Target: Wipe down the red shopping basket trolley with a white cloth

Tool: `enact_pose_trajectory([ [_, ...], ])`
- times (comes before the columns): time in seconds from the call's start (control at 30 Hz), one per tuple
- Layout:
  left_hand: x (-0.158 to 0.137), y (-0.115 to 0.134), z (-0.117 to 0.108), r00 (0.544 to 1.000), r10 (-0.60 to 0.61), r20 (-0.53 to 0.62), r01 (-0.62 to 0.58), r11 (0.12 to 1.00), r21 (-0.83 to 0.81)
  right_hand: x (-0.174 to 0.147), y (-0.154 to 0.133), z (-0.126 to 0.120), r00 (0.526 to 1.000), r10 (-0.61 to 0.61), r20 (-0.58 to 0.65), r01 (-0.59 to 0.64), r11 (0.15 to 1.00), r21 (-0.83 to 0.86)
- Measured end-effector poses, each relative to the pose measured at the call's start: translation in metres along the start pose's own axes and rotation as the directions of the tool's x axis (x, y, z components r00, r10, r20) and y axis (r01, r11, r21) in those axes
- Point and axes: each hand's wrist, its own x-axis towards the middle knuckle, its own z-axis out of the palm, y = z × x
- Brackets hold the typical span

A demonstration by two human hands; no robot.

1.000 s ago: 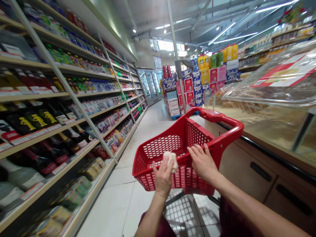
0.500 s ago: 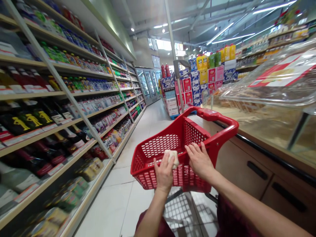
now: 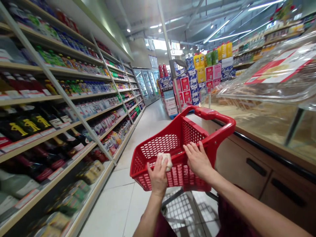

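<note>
A red plastic shopping cart [image 3: 154, 144] with perforated basket walls stands in front of me, its handle at the right. My left hand [image 3: 158, 179] presses a crumpled white cloth [image 3: 166, 161] against the near rim of the basket, the fingers over the cloth. Farther right along that same rim rests my right hand [image 3: 198, 159], its fingers draped over the edge and a little apart. It holds nothing loose. The part of the rim beneath both hands is hidden.
Shelves of bottles and cans [image 3: 66, 138] line the left side. At right stands a wooden counter [image 3: 237, 158] with clear plastic food packs [image 3: 278, 75] on top. Stacked drink cartons [image 3: 185, 85] and a metal pole [image 3: 165, 33] are ahead, with glass-door coolers [image 3: 145, 84] behind.
My left hand has slid with the cloth to the left along the near rim. My right hand stays at its place on the rim. The view has shifted slightly.
</note>
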Motion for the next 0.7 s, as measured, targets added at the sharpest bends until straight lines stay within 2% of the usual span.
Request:
enact_pose_trajectory([
  [0.07, 0.014, 0.025, 0.007, 0.999, 0.032, 0.004, -0.031, 0.998, -0.063, 0.000, 0.001, 0.000, 1.000, -0.012, 0.001, 0.012, 1.000, -0.006],
  [0.13, 0.014, 0.028, 0.009, 0.999, 0.046, 0.004, -0.045, 0.996, -0.081, 0.000, 0.002, 0.000, 1.000, -0.016, 0.005, 0.016, 1.000, -0.014],
  [0.2, -0.002, 0.006, 0.004, 0.998, 0.057, 0.006, -0.057, 0.997, -0.050, -0.001, 0.003, 0.000, 1.000, -0.009, 0.008, 0.009, 1.000, -0.020],
  [0.27, -0.029, -0.032, -0.007, 0.999, 0.046, 0.011, -0.047, 0.999, 0.027, -0.001, 0.003, 0.000, 1.000, -0.005, 0.004, 0.005, 1.000, -0.021],
  [0.33, -0.053, -0.068, -0.019, 0.997, -0.058, 0.046, 0.052, 0.991, 0.123, -0.001, 0.002, 0.001, 1.000, -0.004, 0.000, 0.004, 1.000, -0.012],
  [0.4, -0.064, -0.087, -0.026, 0.985, -0.170, 0.042, 0.159, 0.969, 0.190, 0.000, 0.000, 0.002, 1.000, -0.003, 0.000, 0.003, 1.000, -0.001],
  [0.47, -0.059, -0.080, -0.025, 0.979, -0.200, 0.037, 0.190, 0.963, 0.193, 0.001, -0.001, 0.001, 1.000, -0.001, 0.006, 0.001, 1.000, 0.002],
  [0.63, -0.012, -0.013, -0.002, 0.998, -0.005, 0.066, 0.005, 1.000, -0.002, 0.002, -0.001, -0.002, 1.000, -0.009, 0.020, 0.009, 1.000, -0.012],
  [0.7, -0.008, -0.008, 0.001, 0.999, 0.009, 0.048, -0.007, 1.000, -0.029, 0.001, 0.001, -0.003, 1.000, -0.014, 0.019, 0.015, 1.000, -0.013],
])
